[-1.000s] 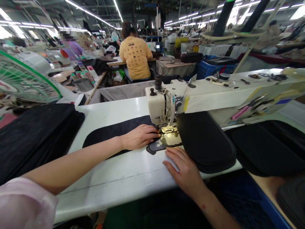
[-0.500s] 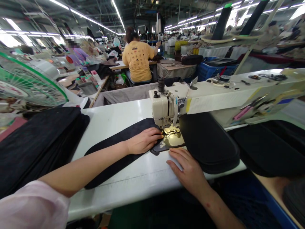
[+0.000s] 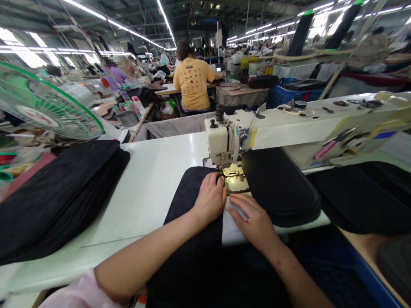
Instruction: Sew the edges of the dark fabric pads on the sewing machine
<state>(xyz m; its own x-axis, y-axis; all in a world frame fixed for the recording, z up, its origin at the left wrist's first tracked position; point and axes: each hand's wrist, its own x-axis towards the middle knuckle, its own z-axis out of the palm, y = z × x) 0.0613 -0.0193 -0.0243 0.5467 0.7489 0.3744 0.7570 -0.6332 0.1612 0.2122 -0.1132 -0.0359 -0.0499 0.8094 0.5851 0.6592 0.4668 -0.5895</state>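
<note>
A black fabric panel (image 3: 184, 196) with rounded corners lies on the white sewing table, its right edge beside the needle area of the sewing machine (image 3: 221, 143). My left hand (image 3: 210, 194) is on this panel with fingers bent and close together, holding it at the edge just in front of the presser foot. The left thumb is hidden. My right hand (image 3: 253, 218) rests on the table just below the shiny needle plate (image 3: 236, 184), fingers spread and holding nothing. The panel's near end runs down over the table's front edge into shadow.
Stacked black panels lie at left (image 3: 61, 192), right of the needle (image 3: 282, 188) and far right (image 3: 362, 196). A green-rimmed fan (image 3: 48, 102) stands at the left. Ahead, a person in a yellow shirt (image 3: 192, 83) sits at another table. Thread cones (image 3: 300, 34) rise behind the machine.
The black panel has swung round from lying leftward to pointing toward me, with my left hand turning along with it. My right hand has barely moved. The view has shifted slightly left.
</note>
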